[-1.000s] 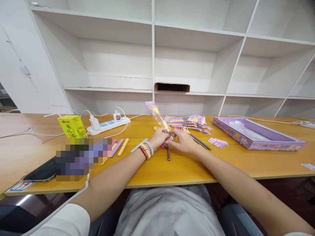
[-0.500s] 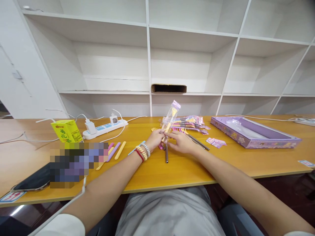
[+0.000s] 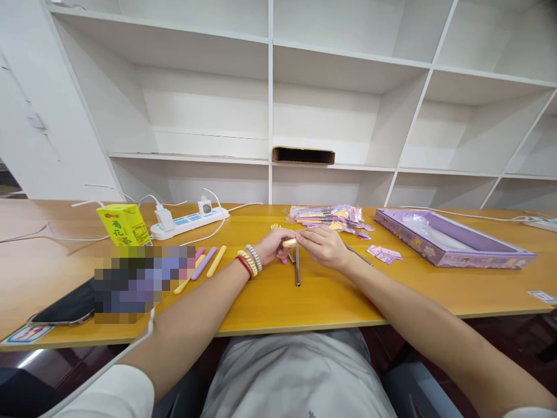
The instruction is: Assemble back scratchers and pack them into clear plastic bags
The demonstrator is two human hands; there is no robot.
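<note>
Both hands are together above the middle of the table, closed around a bagged back scratcher whose yellow handle end (image 3: pixel 289 243) points toward me. My left hand (image 3: pixel 275 244) grips it from the left, bracelets on the wrist. From the right, my right hand (image 3: pixel 321 247) wraps over it with bent fingers, hiding most of the clear bag. Below them a metal rod (image 3: pixel 298 271) lies on the table. A yellow claw-shaped head (image 3: pixel 275 226) shows just behind my left hand. Another metal rod (image 3: pixel 360 256) is partly covered by my right hand.
Bagged back scratchers (image 3: pixel 326 215) are piled behind my hands. To the right are small pink cards (image 3: pixel 384 253) and a purple box (image 3: pixel 461 255). Leftward lie loose coloured handles (image 3: pixel 216 261), a power strip (image 3: pixel 191 223), a yellow carton (image 3: pixel 124 224) and a phone (image 3: pixel 65 302).
The bagged back scratcher, upright before, has been tipped so its yellow end faces me. My right hand has moved in and closed over it. The view has shifted slightly.
</note>
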